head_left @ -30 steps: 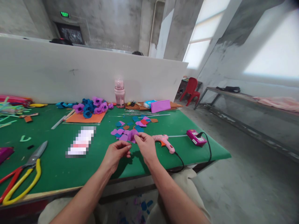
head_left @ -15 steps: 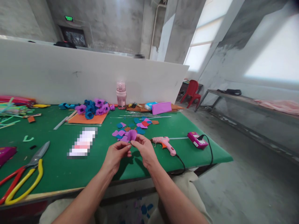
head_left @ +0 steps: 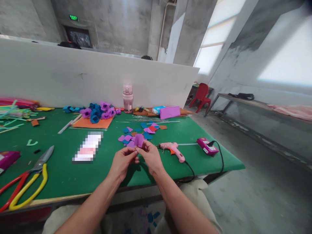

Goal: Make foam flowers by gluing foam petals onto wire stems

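Observation:
A purple paper petal (head_left: pixel 139 139) stands up between my fingertips, slightly cupped. My left hand (head_left: pixel 124 160) is closed in a pinch at its lower edge. From the other side, my right hand (head_left: pixel 149 156) pinches the same petal, the two thumbs nearly meeting. Loose purple, blue and brown petals (head_left: pixel 149 130) lie scattered just beyond my hands. Right of my right hand rests a pink glue gun (head_left: pixel 174 150) with an orange trigger, its cord running off the table's near edge. My fingers hide the base of the petal.
Red-and-yellow-handled scissors (head_left: pixel 40 175) lie at the left. Finished purple and blue flowers (head_left: pixel 97 112) sit on an orange sheet at the back, near a pink bottle (head_left: pixel 128 99). A purple power box (head_left: pixel 207 146) stands at the right. A white board (head_left: pixel 97 76) closes off the far edge.
The view has shifted slightly, so things appear a little to the right. Both hands stay pinched together, and the purple petal now faces the camera a bit more.

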`<act>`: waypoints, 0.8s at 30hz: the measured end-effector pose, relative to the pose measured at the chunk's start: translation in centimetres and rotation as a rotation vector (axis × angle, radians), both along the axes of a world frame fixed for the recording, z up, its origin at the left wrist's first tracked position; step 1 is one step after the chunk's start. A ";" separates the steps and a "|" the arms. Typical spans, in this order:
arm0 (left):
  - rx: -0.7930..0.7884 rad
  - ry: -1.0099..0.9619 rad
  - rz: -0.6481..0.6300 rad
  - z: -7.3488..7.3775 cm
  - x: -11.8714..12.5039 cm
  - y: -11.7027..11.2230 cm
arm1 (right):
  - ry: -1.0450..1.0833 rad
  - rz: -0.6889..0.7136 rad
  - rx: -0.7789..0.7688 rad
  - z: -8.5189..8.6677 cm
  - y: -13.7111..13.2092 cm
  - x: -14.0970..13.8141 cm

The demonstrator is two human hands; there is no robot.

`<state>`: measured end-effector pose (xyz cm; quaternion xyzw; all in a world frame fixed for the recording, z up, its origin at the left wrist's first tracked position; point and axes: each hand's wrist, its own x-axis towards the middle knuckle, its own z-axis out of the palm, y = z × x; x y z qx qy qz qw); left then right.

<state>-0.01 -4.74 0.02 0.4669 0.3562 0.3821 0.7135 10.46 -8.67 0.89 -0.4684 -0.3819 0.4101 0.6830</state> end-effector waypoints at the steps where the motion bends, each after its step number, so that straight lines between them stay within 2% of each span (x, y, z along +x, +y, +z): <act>1: 0.012 0.009 -0.035 0.3 -0.2 0.1 | 0.001 -0.003 0.005 0.1 0.0 0.1; 3: 0.044 0.030 -0.088 0.8 -0.7 0.5 | 0.023 -0.004 0.015 0.2 0.0 0.4; 7: 0.102 0.053 -0.027 1.3 -1.5 1.5 | 0.132 0.047 -0.029 0.4 -0.2 0.5; 14: 0.091 -0.006 -0.068 1.1 -1.3 1.4 | 0.204 0.086 -0.106 0.3 -0.4 0.0; 24: 0.114 0.028 -0.028 0.7 -1.3 1.6 | 0.188 0.096 -0.094 0.1 -0.5 0.0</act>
